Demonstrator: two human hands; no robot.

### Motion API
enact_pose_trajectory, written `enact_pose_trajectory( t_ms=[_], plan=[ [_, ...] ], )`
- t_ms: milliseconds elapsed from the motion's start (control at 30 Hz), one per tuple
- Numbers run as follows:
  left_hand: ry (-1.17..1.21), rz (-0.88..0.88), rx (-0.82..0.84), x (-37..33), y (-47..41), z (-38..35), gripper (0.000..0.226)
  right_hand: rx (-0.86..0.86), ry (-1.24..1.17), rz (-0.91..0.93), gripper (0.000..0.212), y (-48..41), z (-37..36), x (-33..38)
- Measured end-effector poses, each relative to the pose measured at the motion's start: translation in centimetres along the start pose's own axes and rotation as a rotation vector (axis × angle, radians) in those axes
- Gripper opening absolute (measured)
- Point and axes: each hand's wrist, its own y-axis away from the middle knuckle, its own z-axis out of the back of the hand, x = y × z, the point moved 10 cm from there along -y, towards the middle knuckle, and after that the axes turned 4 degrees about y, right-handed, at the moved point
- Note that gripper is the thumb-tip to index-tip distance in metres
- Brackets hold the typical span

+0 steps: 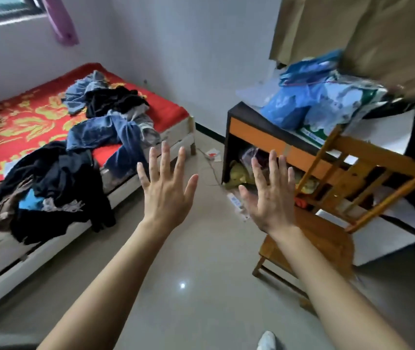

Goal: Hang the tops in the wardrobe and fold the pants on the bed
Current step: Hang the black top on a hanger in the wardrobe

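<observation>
Both hands are held out in front, above the pale tiled floor point(176, 261): the left hand point(167, 190) is spread wide with all fingers splayed, and the right hand point(272, 195) is likewise fully open, and nothing is gripped by either. Nothing of the task appears to have been started. The clothes are seen heaped on the red bedspread with yellow floral pattern point(27, 117), well apart from both hands: a tangle of blue denim jeans point(100, 132) is draped toward the bed's near edge, a pile of black garments point(57, 183) spills over the white bed frame point(151, 173), and a further mound of dark and pale blue clothing point(100, 94) is left nearer the wall. No garment is folded, and none is seen on a hanger. No wardrobe can be made out with certainty; only a beige hanging cloth point(368, 39) is shown at upper right, above a dark surface with orange drawer fronts point(257, 132) loaded with blue plastic bags point(310, 102). A wooden slatted chair point(348, 188) stands just beside the right hand. By this judgement, all sorting, hanging and folding is left to be done.
</observation>
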Motion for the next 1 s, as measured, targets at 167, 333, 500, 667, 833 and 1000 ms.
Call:
enact_pose_trajectory(
  t_ms=[167, 333, 500, 667, 833, 1000],
  plan=[
    [0.024, -0.057, 0.057, -12.5, -1.9, -3.8, 0.068, 0.033, 0.021, -0.094, 0.073, 1.2, 1.7, -12.4],
    [0.008, -0.047, 0.061, -15.2, -3.0, -5.6, 0.067, 0.092, 0.022, -0.104, 0.074, -0.6, 0.0, -15.9],
    [-0.030, 0.073, 0.012, -10.0, -5.6, -6.9, 0.067, 0.132, -0.043, 0.008, 0.078, -6.4, -4.3, -12.6],
    [-0.059, 0.205, -0.025, -1.3, -8.7, -8.5, 0.068, 0.167, -0.103, 0.169, 0.083, -13.1, -10.4, -4.8],
    [-0.055, 0.338, -0.059, 10.7, -15.1, -10.3, 0.071, 0.165, -0.166, 0.281, 0.084, -22.2, -16.5, 4.1],
    [-0.079, 0.421, 0.036, 22.5, -21.9, -11.7, 0.074, 0.216, -0.169, 0.302, 0.087, -31.3, -22.8, 12.2]
  ],
)
